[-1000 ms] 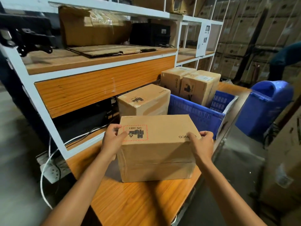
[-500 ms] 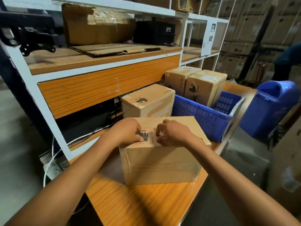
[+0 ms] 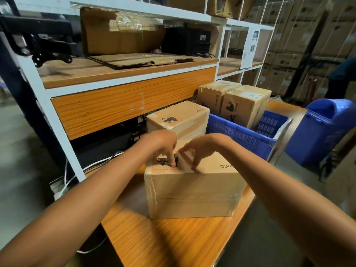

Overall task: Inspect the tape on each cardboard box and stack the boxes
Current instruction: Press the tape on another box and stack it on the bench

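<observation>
The cardboard box (image 3: 192, 193) is lying on the table (image 3: 163, 241) beneath both hands (which are hiding its top seam). The right hand (image 3: 200, 149) is touching it with spread fingertips, gripping nothing; we cannot tell whether the left hand (image 3: 163, 143) is pinching anything.

The light is dim and warm. The near box (image 3: 212, 182) throws a soft grey shadow leftward over the orange table (image 3: 173, 241), so the light comes from above and to the right. Clear tape (image 3: 192, 199) on the box's front catches pale streaks of glare, as does the plastic wrap on the shelf carton (image 3: 127, 22). The space under the shelf (image 3: 107, 147) is in deep shadow. The floor (image 3: 17, 170) at left is smeared with blur. The white shelf posts (image 3: 48, 106) lean and bow with wide-angle distortion, and the far stacked cartons (image 3: 308, 35) look murky and soft.
</observation>
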{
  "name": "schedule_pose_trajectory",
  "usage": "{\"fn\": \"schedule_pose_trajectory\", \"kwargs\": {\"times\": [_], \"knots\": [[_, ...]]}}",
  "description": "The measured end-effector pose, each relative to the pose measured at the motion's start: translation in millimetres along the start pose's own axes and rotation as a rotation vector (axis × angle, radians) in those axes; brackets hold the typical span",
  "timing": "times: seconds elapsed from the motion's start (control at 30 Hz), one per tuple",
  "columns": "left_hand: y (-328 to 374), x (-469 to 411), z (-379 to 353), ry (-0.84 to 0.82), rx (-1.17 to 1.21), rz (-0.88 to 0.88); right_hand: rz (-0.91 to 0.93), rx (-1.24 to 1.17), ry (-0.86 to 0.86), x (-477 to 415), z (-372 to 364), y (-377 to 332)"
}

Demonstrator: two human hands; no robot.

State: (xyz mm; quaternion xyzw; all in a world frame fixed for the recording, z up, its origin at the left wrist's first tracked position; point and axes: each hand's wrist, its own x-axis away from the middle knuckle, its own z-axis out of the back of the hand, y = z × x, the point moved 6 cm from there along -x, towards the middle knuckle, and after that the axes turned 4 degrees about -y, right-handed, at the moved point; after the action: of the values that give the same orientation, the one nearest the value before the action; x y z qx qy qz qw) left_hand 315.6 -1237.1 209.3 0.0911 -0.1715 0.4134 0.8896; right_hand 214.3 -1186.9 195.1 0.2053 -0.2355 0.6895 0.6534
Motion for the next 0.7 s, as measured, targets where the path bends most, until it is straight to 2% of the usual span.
{"fn": "schedule_pose_trajectory", "kwargs": {"times": [0.17, 0.43, 0.53, 0.7], "knots": [[35, -9, 11, 0.028, 0.051, -0.066, -0.09, -0.006, 0.013, 14, 8, 30], [71, -19, 17, -0.097, -0.034, -0.049, -0.075, -0.097, 0.088, 21, 1, 45], [89, -28, 23, -0.06, 0.011, -0.124, -0.154, -0.015, 0.094, 35, 3, 63], [110, -29, 24, 0.017, -0.123, -0.154, -0.17, 0.012, 0.07, 35, -4, 75]]}}
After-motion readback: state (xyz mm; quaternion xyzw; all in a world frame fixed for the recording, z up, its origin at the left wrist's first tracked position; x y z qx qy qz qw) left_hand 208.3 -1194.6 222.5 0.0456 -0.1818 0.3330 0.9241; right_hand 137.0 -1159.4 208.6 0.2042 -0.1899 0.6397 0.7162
